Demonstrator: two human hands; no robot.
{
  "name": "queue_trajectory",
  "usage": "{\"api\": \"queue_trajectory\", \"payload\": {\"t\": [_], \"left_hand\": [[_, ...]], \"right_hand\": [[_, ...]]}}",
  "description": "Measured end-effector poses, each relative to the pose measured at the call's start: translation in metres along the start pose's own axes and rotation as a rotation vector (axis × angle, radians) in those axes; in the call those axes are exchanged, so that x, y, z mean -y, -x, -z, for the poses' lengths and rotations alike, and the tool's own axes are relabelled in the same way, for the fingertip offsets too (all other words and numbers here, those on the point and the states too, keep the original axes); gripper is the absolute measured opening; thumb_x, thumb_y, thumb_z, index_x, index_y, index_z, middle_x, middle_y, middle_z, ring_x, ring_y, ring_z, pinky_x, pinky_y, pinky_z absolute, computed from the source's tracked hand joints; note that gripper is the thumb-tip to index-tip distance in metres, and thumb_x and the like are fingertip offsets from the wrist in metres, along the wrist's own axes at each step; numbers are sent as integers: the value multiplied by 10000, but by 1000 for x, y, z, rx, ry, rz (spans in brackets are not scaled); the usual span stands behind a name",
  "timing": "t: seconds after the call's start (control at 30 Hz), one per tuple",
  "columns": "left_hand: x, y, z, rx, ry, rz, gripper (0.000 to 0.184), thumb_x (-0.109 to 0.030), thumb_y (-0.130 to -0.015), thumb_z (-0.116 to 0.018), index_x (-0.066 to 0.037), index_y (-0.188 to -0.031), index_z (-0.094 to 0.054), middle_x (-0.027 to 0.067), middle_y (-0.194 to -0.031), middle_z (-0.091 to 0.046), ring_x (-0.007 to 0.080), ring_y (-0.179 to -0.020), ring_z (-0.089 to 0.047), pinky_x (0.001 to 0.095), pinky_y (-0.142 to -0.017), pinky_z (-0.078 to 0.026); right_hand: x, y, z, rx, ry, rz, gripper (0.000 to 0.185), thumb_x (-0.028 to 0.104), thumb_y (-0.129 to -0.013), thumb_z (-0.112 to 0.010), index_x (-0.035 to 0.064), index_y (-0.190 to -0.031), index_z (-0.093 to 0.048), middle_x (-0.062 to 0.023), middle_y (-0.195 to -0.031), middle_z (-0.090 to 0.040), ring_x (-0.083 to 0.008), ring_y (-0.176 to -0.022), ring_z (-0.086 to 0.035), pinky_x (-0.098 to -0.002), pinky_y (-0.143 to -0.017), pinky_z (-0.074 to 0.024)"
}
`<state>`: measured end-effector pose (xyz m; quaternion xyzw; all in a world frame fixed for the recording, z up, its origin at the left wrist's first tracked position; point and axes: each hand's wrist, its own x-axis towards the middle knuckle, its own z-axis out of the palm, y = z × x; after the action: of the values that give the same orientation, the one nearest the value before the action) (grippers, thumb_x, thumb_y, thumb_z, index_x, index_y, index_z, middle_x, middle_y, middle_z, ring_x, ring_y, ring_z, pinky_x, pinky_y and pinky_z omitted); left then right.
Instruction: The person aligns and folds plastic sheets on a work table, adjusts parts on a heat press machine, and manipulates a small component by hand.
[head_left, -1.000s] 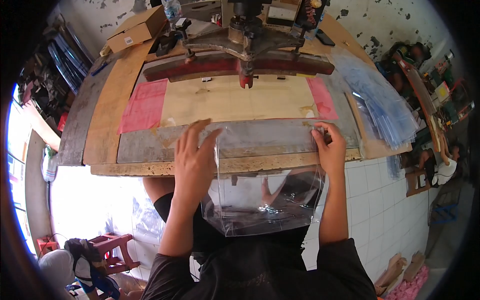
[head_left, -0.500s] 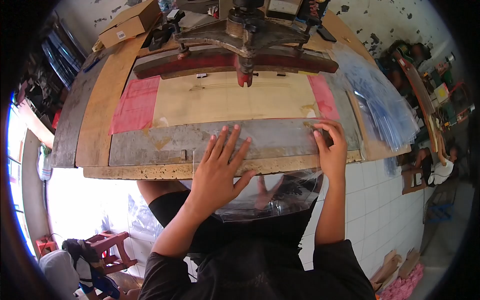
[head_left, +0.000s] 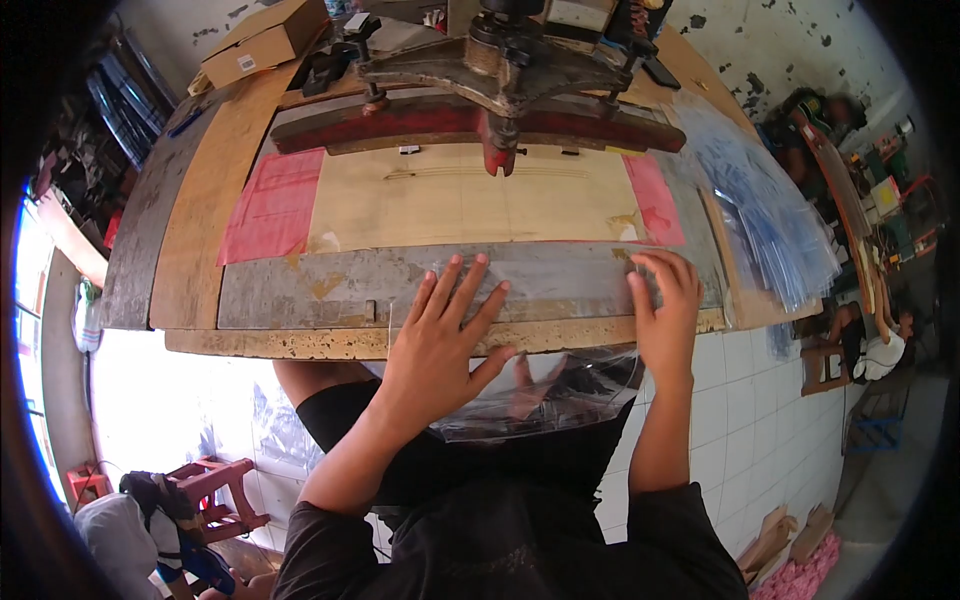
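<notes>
A clear plastic sheet (head_left: pixel 560 395) lies over the table's front edge and hangs down above my lap. My left hand (head_left: pixel 440 340) rests flat on it with the fingers spread. At the sheet's right corner, my right hand (head_left: pixel 665 305) pinches the plastic between thumb and fingers. Beyond both hands is a cream board (head_left: pixel 470 205) with pink strips at its left and right ends. A press head with a red bar (head_left: pixel 400 128) hangs over the board's far edge.
Clear plastic pieces (head_left: pixel 765 215) are piled on the table's right side. A cardboard box (head_left: pixel 265 45) stands at the back left. One person (head_left: pixel 120 530) is at the lower left, another (head_left: pixel 885 345) at the far right, near a wooden stool (head_left: pixel 822 370).
My left hand has moved right from the sheet's left side and now lies flat on it. The sheet's hanging part has risen a little. My right hand has stayed at its corner.
</notes>
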<state>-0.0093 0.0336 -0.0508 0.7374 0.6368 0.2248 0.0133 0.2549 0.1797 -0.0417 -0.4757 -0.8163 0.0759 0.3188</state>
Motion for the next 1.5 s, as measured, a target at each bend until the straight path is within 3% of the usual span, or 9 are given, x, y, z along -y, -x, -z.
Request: {"api": "queue_trajectory", "payload": {"t": [0.1,0.17,0.27,0.43,0.63,1.17,1.37,1.43,1.5], "left_hand": [[-2,-1,0,8,-3,2,633,-428,-991,-663,-101,-1517,-531,211,-1650,-382,433,-1539,-326,576,-1244,-280],[-2,-1,1,-1,-9,-1,638,-424,-987,-667,-107,-1522,-529,209,-1650,-382,431,-1535,-330,575,-1244,-279],[-2,-1,1,-5,-22,-5,647,-429,-985,-666,-114,-1531,-523,207,-1651,-380,427,-1533,-335,571,-1245,-278],[-3,0,1,-19,-41,-3,657,-450,-981,-665,-126,-1535,-523,216,-1657,-368,417,-1536,-336,567,-1243,-285],[-1,1,1,-42,-32,8,673,-467,-961,-681,-142,-1531,-533,229,-1665,-349,423,-1528,-351,572,-1230,-307],[-2,1,0,-74,-10,24,695,-467,-940,-704,-166,-1542,-527,237,-1674,-329,426,-1536,-340,568,-1236,-296],[-2,0,-1,-55,-41,19,697,-508,-962,-666,-125,-1530,-536,259,-1643,-370,431,-1522,-359,560,-1232,-301],[-3,0,-2,-63,-34,20,698,-505,-958,-671,-123,-1527,-539,259,-1641,-372,433,-1519,-362,562,-1230,-303],[-2,0,-1,-72,-31,26,699,-503,-955,-676,-121,-1524,-541,260,-1639,-374,434,-1516,-365,563,-1228,-306]], "right_hand": [[41,9,-1,-5,-33,206,328,226,-986,-696,81,-1279,-668,-103,-1327,-649,-317,-1306,-551,-545,-1145,-338],[59,15,-6,191,12,401,443,252,-985,-695,67,-1378,-608,-126,-1447,-574,-338,-1356,-514,-546,-1178,-331],[57,7,-26,187,-4,353,490,266,-987,-689,75,-1424,-578,-134,-1471,-540,-347,-1389,-485,-548,-1204,-320],[64,-17,-33,119,-165,246,237,143,-923,-754,87,-1151,-722,-68,-1133,-616,-303,-1091,-566,-452,-1032,-412],[52,-19,-49,117,-357,185,166,132,-899,-772,96,-1041,-695,-39,-1040,-636,-258,-1044,-607,-406,-1020,-391],[52,-16,-48,104,-355,171,166,116,-892,-779,75,-1005,-665,-60,-1035,-637,-277,-1046,-602,-416,-993,-408],[55,-16,-41,94,-333,257,248,82,-888,-759,96,-1126,-690,-59,-1178,-664,-274,-1162,-599,-434,-1041,-406],[54,-13,-39,183,-217,455,353,151,-938,-728,84,-1281,-683,-78,-1379,-635,-297,-1335,-551,-476,-1137,-380],[59,-2,-41,256,-133,498,412,209,-967,-700,64,-1349,-649,-87,-1460,-590,-307,-1402,-503,-498,-1176,-353]]}}
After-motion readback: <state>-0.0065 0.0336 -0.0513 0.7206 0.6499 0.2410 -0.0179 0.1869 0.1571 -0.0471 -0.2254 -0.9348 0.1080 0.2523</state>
